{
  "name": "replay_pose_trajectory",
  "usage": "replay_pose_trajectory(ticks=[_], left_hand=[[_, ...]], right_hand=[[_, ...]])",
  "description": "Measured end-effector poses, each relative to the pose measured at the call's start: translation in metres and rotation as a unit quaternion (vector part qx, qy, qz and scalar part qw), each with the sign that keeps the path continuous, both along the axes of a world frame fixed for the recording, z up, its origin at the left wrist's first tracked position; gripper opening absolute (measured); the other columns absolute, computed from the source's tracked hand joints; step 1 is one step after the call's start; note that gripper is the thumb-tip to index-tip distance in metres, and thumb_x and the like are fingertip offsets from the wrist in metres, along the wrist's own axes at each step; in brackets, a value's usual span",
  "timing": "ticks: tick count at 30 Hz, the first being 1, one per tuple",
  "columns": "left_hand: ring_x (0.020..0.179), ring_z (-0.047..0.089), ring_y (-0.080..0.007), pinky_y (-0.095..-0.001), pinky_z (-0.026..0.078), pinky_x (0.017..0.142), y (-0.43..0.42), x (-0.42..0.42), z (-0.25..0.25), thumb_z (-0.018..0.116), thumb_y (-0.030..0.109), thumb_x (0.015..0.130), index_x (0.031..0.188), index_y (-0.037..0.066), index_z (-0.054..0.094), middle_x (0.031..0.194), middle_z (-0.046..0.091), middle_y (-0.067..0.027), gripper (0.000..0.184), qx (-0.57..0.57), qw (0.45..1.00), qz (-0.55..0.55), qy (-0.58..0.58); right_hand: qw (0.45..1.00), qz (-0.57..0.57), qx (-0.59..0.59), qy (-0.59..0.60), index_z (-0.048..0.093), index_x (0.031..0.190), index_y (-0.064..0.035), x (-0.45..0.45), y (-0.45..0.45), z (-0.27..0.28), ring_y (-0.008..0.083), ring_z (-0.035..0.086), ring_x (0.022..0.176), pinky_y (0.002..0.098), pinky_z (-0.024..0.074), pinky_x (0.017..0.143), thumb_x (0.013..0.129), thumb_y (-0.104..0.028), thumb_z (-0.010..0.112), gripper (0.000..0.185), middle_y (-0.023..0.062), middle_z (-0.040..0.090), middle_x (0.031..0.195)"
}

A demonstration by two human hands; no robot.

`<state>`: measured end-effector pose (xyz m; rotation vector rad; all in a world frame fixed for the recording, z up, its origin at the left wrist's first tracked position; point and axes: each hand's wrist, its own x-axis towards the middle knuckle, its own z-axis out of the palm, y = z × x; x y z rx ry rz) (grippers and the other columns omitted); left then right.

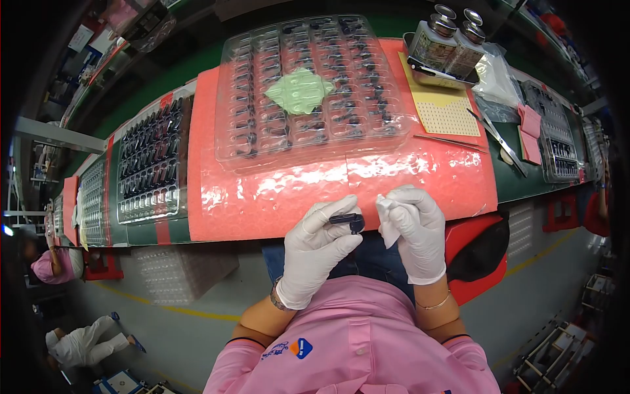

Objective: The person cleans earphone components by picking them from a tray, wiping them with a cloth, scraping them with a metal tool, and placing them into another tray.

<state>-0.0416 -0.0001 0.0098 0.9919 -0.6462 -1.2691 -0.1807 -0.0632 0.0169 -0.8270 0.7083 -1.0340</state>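
My left hand (319,244), in a white glove, holds a small dark part (348,221) between thumb and fingers near the front edge of the pink mat (275,197). Just to its right, my right hand (417,231), also gloved, pinches a crumpled white cloth (388,226). The cloth and the dark part are close together but apart. Beyond both hands lies a clear plastic tray (262,148) with rows of dark parts, and a light green piece (299,91) rests on top of it.
At the back right, two metal-topped bottles (436,43) stand in a black tray (453,80) beside a yellow dotted sheet (446,118). Tweezers (451,142) and scissors (502,141) lie nearby. A filled tray (151,157) sits at left. Other people are at far left.
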Motion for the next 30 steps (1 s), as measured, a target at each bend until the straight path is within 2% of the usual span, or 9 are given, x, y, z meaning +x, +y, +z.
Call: replay_pose_trajectory(ticks=[1,4,5,9,12,13,16,25,30], left_hand=[[0.09,0.054,-0.0142,-0.0268,0.046,0.081,0.0,0.0,-0.002,0.064,-0.006,0.07,0.115,-0.005,0.048,0.101,0.05,-0.0059,0.048,0.0,1.0,-0.002,0.0],[0.091,0.054,-0.0134,-0.0277,0.046,0.083,0.003,0.0,-0.008,0.063,-0.007,0.071,0.115,-0.005,0.048,0.106,0.048,-0.0067,0.046,-0.092,0.931,0.015,-0.352],[0.091,0.054,-0.0134,-0.0277,0.046,0.083,0.003,-0.001,-0.008,0.063,-0.007,0.071,0.115,-0.005,0.048,0.106,0.048,-0.0067,0.046,-0.093,0.931,0.014,-0.351],[0.091,0.053,-0.013,-0.0277,0.045,0.083,0.003,-0.006,-0.004,0.062,-0.007,0.072,0.117,-0.004,0.046,0.109,0.047,-0.0074,0.047,-0.054,0.966,-0.004,-0.254],[0.089,0.054,-0.0126,-0.0227,0.044,0.078,0.001,-0.007,-0.003,0.058,-0.007,0.076,0.12,0.0,0.045,0.099,0.051,-0.0053,0.046,-0.032,0.998,-0.014,-0.053],[0.089,0.054,-0.0126,-0.0227,0.044,0.078,0.0,-0.006,-0.002,0.058,-0.007,0.076,0.12,0.0,0.045,0.099,0.051,-0.0053,0.046,-0.031,0.998,-0.013,-0.053],[0.089,0.055,-0.0134,-0.0229,0.044,0.078,-0.003,0.0,0.0,0.059,-0.006,0.076,0.114,-0.001,0.046,0.097,0.054,-0.0057,0.041,0.008,0.992,-0.065,0.111],[0.089,0.055,-0.0144,-0.0252,0.044,0.08,-0.004,0.011,-0.007,0.06,-0.006,0.075,0.106,0.0,0.048,0.098,0.054,-0.0069,0.033,-0.018,0.986,-0.072,0.147],[0.089,0.055,-0.0143,-0.0267,0.045,0.081,-0.004,0.011,-0.008,0.06,-0.007,0.074,0.106,0.0,0.049,0.099,0.054,-0.007,0.034,-0.041,0.989,-0.061,0.129]], right_hand=[[1.0,-0.002,0.0,0.0,0.056,0.09,0.0019,0.003,0.001,-0.002,0.0116,0.053,0.07,0.0224,0.0455,0.063,0.078,0.002,0.058,0.012,0.008,0.049,0.09],[0.959,0.053,-0.257,0.106,0.057,0.092,-0.0015,0.018,0.006,-0.017,0.012,0.056,0.077,0.0216,0.0439,0.069,0.081,-0.006,0.058,0.012,0.008,0.057,0.09],[0.959,0.052,-0.257,0.107,0.057,0.092,-0.0015,0.017,0.006,-0.018,0.012,0.056,0.077,0.0216,0.0439,0.069,0.081,-0.006,0.058,0.012,0.008,0.057,0.09],[0.951,0.022,-0.257,0.172,0.055,0.094,-0.0007,0.018,0.004,-0.018,0.0086,0.055,0.073,0.0181,0.0428,0.065,0.083,-0.008,0.057,0.014,0.0078,0.06,0.088],[0.998,0.036,-0.039,0.026,0.053,0.094,-0.0012,0.019,0.002,-0.007,0.0087,0.053,0.073,0.0188,0.0417,0.062,0.084,-0.006,0.055,0.012,0.0046,0.053,0.084],[0.998,0.037,-0.038,0.026,0.053,0.094,-0.0012,0.019,0.002,-0.008,0.0087,0.053,0.073,0.0188,0.0417,0.062,0.084,-0.006,0.055,0.012,0.0046,0.053,0.084],[0.998,0.002,-0.043,0.053,0.053,0.095,-0.0013,0.015,0.002,-0.01,0.0073,0.052,0.073,0.0177,0.0397,0.059,0.083,-0.007,0.055,0.013,0.0045,0.056,0.084],[0.992,-0.064,-0.068,0.089,0.052,0.096,-0.0007,0.008,-0.002,-0.002,0.0061,0.047,0.065,0.018,0.0367,0.056,0.084,-0.01,0.055,0.016,0.0054,0.056,0.086],[0.977,-0.091,-0.16,0.107,0.052,0.097,-0.0005,0.006,0.003,-0.004,0.0066,0.044,0.063,0.0188,0.0361,0.056,0.083,-0.01,0.056,0.018,0.006,0.057,0.085]])
